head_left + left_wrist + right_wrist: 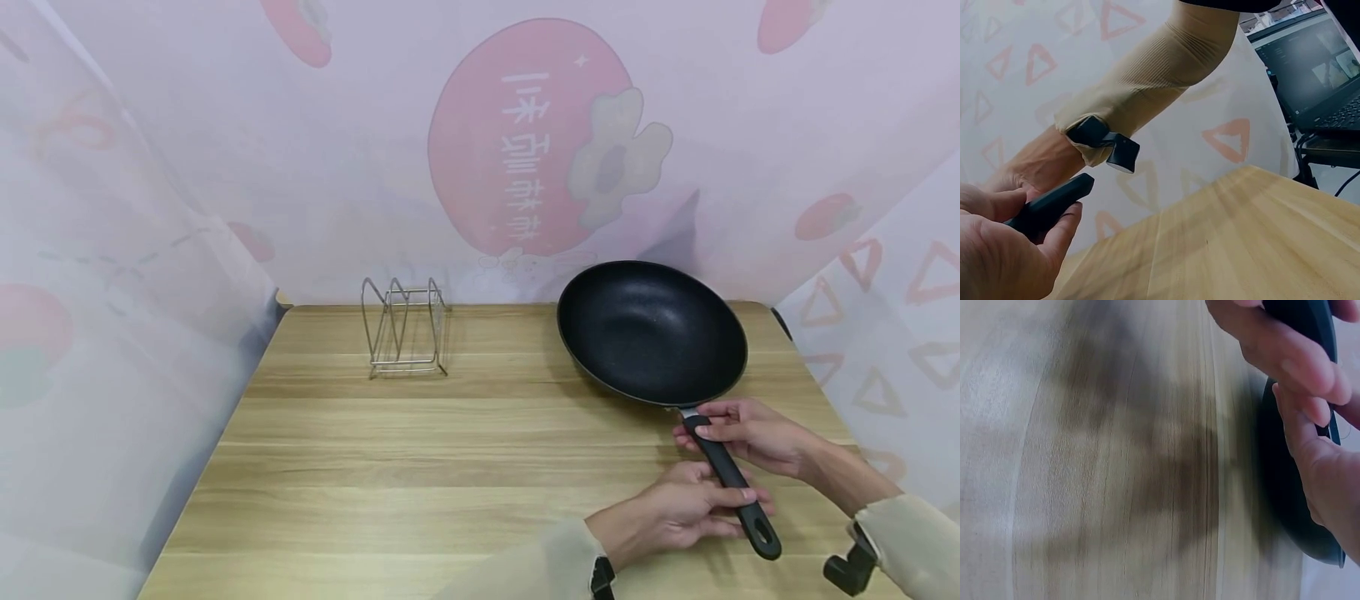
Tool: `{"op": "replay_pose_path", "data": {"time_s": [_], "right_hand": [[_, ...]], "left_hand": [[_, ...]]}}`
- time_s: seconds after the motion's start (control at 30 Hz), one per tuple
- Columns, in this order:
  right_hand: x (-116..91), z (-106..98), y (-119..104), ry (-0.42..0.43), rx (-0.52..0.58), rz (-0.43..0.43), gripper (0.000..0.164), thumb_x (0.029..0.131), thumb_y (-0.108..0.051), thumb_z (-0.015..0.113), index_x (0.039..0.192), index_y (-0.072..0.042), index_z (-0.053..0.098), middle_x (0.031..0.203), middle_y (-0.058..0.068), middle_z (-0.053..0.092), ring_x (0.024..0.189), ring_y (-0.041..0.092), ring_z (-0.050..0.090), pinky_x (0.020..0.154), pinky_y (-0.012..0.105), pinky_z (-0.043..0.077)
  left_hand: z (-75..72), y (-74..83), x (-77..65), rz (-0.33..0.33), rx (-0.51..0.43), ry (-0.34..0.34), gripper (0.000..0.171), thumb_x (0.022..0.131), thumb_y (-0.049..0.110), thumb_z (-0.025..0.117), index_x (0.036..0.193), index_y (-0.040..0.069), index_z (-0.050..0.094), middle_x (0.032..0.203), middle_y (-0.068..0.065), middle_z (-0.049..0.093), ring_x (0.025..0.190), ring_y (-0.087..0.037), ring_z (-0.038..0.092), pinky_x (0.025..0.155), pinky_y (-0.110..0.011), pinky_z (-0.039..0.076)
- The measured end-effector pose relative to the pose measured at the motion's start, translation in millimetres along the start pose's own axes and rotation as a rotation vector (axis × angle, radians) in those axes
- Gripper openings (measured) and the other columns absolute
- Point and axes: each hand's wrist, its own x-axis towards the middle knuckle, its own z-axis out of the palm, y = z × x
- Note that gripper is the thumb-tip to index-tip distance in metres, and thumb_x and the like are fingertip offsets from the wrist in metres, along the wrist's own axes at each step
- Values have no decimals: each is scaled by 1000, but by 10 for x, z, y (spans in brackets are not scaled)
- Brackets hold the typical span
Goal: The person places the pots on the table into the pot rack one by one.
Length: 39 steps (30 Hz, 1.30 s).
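A black frying pan (652, 333) with deep sloping sides is at the right of the table, its inside facing up and toward me. Its long black handle (723, 467) points toward my near right. My right hand (765, 437) grips the handle close to the pan, thumb on top and fingers beneath. Lower down, my left hand (678, 508) holds the handle near its end, the thumb laid over it. In the left wrist view the handle end (1054, 200) sticks out between thumb and fingers. The right wrist view shows the pan's dark outer side (1291, 487) beside the hand.
A wire rack (405, 329) stands at the back left of the wooden table (420, 467). A printed cloth (337, 167) hangs behind the table and along its sides. In the left wrist view a laptop (1310, 69) sits beyond the table edge.
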Motion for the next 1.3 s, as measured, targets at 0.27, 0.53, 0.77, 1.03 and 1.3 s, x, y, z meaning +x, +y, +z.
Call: {"op": "replay_pose_path", "data": {"time_s": [0.27,0.53,0.77,1.03,1.3], "right_hand": [[10,3,5,-23,33,-12,33,110,12,36,138,11,54,134,21,70,126,30,69,109,40,51],[39,76,-13,4,2,-11,28,110,10,40,134,11,54,129,18,72,122,27,71,107,39,53],[60,129,-23,71,-87,10,23,111,6,44,131,10,54,125,14,71,115,20,73,103,35,57],[78,281,-39,209,-215,36,24,109,-1,54,127,14,50,117,9,75,106,17,76,96,32,61],[130,405,-20,333,-321,71,26,107,-6,62,121,13,51,104,8,76,96,17,76,85,32,63]], "left_hand": [[10,-12,-22,-20,15,-12,24,103,-10,59,123,3,62,124,-26,73,127,-43,66,109,-70,41],[4,12,-65,-5,18,-5,22,103,-10,59,122,1,61,126,-30,71,126,-45,66,108,-72,41],[-25,54,-115,-9,54,-15,17,103,-9,58,115,2,64,127,-31,70,126,-44,66,107,-70,43],[-67,72,-176,-10,123,-48,20,104,-7,59,98,11,63,130,-33,67,128,-45,64,106,-67,46],[-94,70,-217,0,174,-71,19,105,-6,59,101,11,67,132,-36,64,126,-43,66,105,-64,49]]}}
